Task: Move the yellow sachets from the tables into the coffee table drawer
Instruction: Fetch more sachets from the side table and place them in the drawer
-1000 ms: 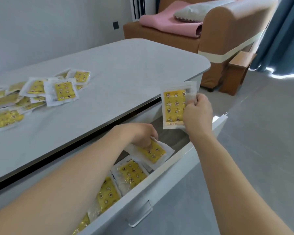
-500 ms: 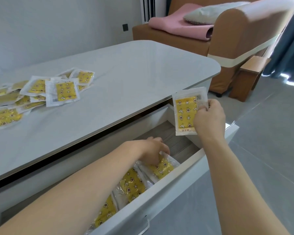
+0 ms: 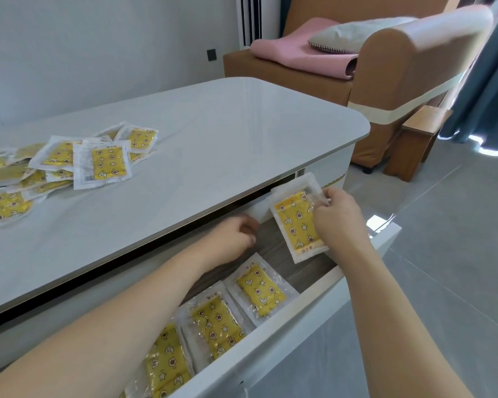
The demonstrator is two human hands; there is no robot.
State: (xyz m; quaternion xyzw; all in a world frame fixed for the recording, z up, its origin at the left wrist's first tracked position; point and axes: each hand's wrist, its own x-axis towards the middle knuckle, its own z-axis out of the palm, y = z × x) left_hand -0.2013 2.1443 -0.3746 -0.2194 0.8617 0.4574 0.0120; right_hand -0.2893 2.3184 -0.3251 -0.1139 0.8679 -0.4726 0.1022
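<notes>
step: dropping sachets into the drawer (image 3: 314,320) one at a time, looks roughly midway through. Three already lie in a row along the drawer's front wall.

right hand: right hand (image 3: 338,218) pinches the held sachet (image 3: 296,222) by its top right corner, thumb and fingertips squeezed on the clear edge. The rest of the packet hangs down to the left of those fingers, tilted, over the bare wood at the far end of the drawer.

left hand: left hand (image 3: 236,239) is inside the drawer near the back, fingers loosely curled, holding nothing as far as I can tell. The nearest laid sachet (image 3: 260,291) sits just below those fingertips, not touching.

next move: I'd guess lower the held one onto the bare patch right under the right fingers and let go, then reach back for the pile.

changed: half a second back the left fingers were pressing on that nearest sachet; now they've lifted off it and pulled toward the back. The held packet has come lower and tipped over.

still to go: a big pile on the tabletop (image 3: 55,168), well away from both hands.
</notes>
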